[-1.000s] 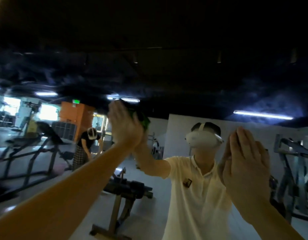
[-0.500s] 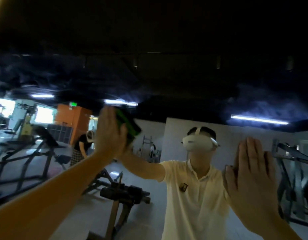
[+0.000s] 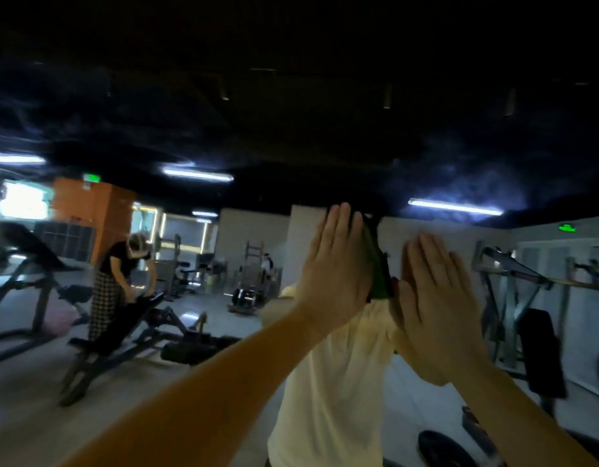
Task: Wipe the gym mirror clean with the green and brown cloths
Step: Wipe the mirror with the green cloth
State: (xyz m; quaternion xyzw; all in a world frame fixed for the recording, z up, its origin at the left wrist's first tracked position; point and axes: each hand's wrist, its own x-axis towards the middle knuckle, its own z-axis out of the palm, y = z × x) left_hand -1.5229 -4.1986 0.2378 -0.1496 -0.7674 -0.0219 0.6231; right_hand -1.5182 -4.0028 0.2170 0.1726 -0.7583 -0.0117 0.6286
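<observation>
Head view, dark green cloth [image 3: 379,271] creased, pressed under left hand [image 3: 335,274], hazy mirror [image 3: 459,156]

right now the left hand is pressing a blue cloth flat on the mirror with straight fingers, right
Not quite: the cloth is green, not blue. The head view shows its green edge peeking out beside the left hand. The rest holds: that hand presses it flat on the mirror with straight fingers.
</observation>
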